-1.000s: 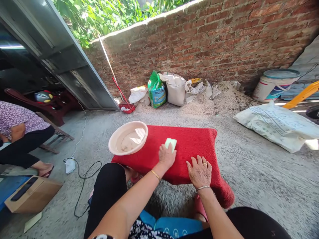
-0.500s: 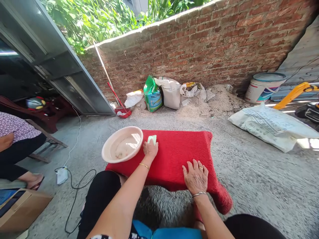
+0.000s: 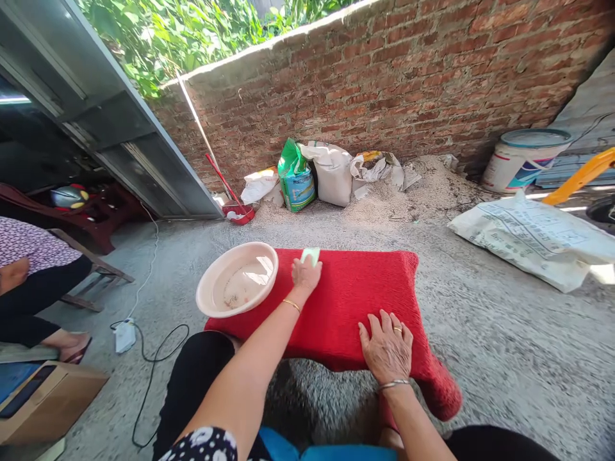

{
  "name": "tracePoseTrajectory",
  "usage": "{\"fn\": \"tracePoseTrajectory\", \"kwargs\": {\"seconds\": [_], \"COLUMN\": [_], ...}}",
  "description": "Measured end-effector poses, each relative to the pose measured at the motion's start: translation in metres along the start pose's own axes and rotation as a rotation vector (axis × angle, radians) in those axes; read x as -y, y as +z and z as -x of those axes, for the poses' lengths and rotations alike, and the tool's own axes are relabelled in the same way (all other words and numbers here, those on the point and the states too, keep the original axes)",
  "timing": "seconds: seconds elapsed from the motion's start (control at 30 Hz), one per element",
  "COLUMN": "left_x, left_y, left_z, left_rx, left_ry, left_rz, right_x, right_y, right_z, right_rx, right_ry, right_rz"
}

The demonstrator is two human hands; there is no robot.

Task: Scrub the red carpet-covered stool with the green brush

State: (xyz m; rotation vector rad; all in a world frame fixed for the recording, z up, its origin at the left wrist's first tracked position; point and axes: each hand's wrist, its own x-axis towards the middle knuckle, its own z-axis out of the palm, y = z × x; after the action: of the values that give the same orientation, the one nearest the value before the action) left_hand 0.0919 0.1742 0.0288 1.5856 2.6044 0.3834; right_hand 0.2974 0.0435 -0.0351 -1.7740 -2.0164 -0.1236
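Note:
A thick red cloth is draped over a low table or bench before me. My left hand is closed on a pale green block, holding it against the far part of the cloth; whether it is soap, a sponge or something else I cannot make out. Flat on the near right of the cloth, its fingers spread, lies my right hand. A pale plastic basin with water and some dark bits in it stands on the cloth's left end, beside my left hand.
Filled sacks and a red dustpan stand along the brick wall. A white sack and a bucket are at right. At left are a seated person, a cardboard box and a black cable.
My left hand has slid the pale green block to the right and slightly farther away over the cloth, away from the basin. My right hand stays flat on the cloth.

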Motion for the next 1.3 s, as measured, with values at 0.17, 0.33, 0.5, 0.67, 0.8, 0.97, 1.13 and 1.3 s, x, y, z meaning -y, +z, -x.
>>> {"fn": "tracePoseTrajectory", "kwargs": {"seconds": [0.17, 0.33, 0.5, 0.67, 0.8, 0.97, 1.13, 1.3], "left_x": [0.024, -0.031, -0.125, -0.161, -0.107, -0.008, -0.012, -0.113], "left_y": [-0.011, 0.017, 0.055, 0.054, 0.027, -0.009, 0.001, 0.043], "left_z": [-0.037, -0.028, 0.026, 0.065, 0.032, -0.021, -0.018, 0.036], "left_rx": [-0.039, 0.002, 0.122, 0.332, 0.200, 0.004, 0.008, 0.091], "left_ry": [-0.160, -0.141, 0.208, 0.629, 0.351, -0.138, -0.177, 0.177], "left_rz": [-0.041, -0.031, 0.030, 0.112, 0.092, -0.045, -0.053, -0.001], "right_x": [0.001, 0.001, 0.000, 0.001, 0.003, 0.004, 0.004, 0.003], "right_y": [-0.001, -0.002, -0.004, -0.005, -0.008, -0.009, -0.008, -0.010], "right_z": [-0.001, -0.001, -0.002, -0.003, -0.003, -0.003, -0.003, -0.004], "right_rx": [-0.019, -0.028, -0.013, 0.003, 0.006, 0.010, 0.011, 0.005], "right_ry": [0.002, 0.007, 0.000, 0.004, 0.020, 0.038, 0.045, 0.041], "right_rz": [-0.015, -0.028, -0.007, 0.006, -0.018, -0.049, -0.055, -0.034]}}
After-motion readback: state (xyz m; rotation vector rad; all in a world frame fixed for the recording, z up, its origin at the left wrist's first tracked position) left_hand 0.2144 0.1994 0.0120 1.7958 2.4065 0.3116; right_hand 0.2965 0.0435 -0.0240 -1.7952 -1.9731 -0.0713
